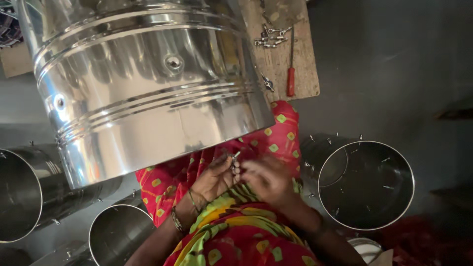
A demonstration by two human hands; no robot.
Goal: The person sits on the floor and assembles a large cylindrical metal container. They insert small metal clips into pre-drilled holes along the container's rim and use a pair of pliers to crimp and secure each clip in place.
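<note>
Pinched in the fingertips of the left hand: a small metal screw, held up over the lap, just below the rim of the big drum. Fingers curled tight around it. Right hand close beside, almost touching the left; motion-blurred, fingers partly bent, cannot tell whether it holds anything. Both hands sit above red and yellow-green patterned cloth across the lap.

Large shiny steel drum lying tilted across the lap, side wall toward the camera, ribbed bands round it, two rivet-like studs on the wall. Its inside not visible from here.

Around the lap, on the floor: open steel drum to the right, upright, mouth up, nothing inside but small screw ends poking through the wall. Smaller open drum at lower left, interior dark, appears bare. Another drum at far left, lying on its side, open mouth facing the camera, inside dark.

Farther off, beyond the big drum: wooden board with a red-handled screwdriver and a loose cluster of small screws on it.
</note>
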